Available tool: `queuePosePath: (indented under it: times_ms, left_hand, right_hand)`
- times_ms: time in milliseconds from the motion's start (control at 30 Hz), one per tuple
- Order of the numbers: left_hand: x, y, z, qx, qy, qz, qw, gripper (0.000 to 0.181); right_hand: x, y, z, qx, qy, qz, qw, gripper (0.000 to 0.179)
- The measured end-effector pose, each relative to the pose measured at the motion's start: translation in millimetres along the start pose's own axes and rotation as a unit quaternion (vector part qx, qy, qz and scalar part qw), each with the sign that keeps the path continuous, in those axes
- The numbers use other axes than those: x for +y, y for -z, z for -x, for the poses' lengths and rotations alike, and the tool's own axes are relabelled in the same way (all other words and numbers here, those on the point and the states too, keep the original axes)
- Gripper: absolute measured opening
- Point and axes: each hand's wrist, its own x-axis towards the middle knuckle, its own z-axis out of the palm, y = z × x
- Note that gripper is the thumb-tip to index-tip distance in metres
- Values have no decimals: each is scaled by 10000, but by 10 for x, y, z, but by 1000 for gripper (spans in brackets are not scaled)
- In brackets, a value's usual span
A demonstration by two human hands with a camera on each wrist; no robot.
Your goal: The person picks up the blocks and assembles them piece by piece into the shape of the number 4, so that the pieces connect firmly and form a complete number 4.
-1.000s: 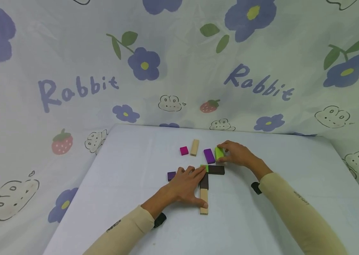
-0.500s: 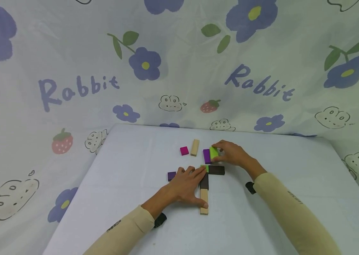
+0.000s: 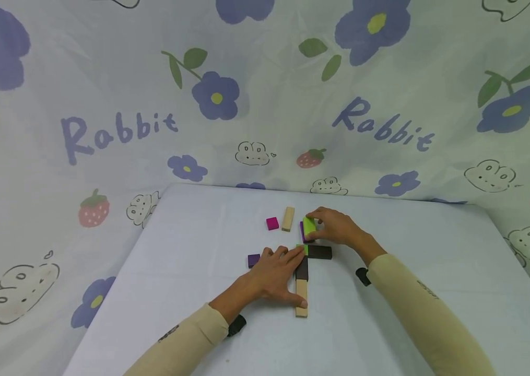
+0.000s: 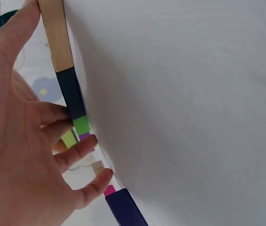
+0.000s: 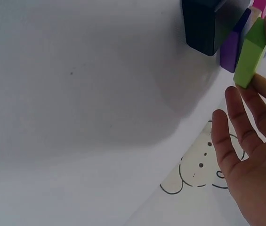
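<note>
Lime block (image 3: 309,227) farther left than before

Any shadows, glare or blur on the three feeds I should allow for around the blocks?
Head view: soft, fairly even light, no strong glare on the white table; left wrist view: dimmer, with a soft shadow beside the beige block; right wrist view: a broad, soft-edged shadow, the black block very dark, the lime block bright and legible.

In the head view, a lime block (image 3: 309,227) partly hides a purple block (image 5: 229,52), and the left hand (image 3: 271,274) partly covers a green block (image 4: 81,125). The lettering (image 3: 427,290) on the right sleeve (image 3: 415,310) is too small to read.
</note>
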Motion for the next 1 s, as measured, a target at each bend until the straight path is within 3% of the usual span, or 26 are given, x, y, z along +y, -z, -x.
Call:
queuePosePath:
  times_ms: [333,500,1000]
  left_hand:
    - [-5,25,8,-7,16,35,10000,118]
    - [-13,33,11,28,10,42,10000,117]
    - [-3,9,-8,-15,-1,59,10000,117]
  right_hand:
    - [145,78,61,165,-97,-36,9998,72]
    - [227,66,73,50,-182,-52,9998,71]
    - [171,-15,24,-64,-95,29,9999,74]
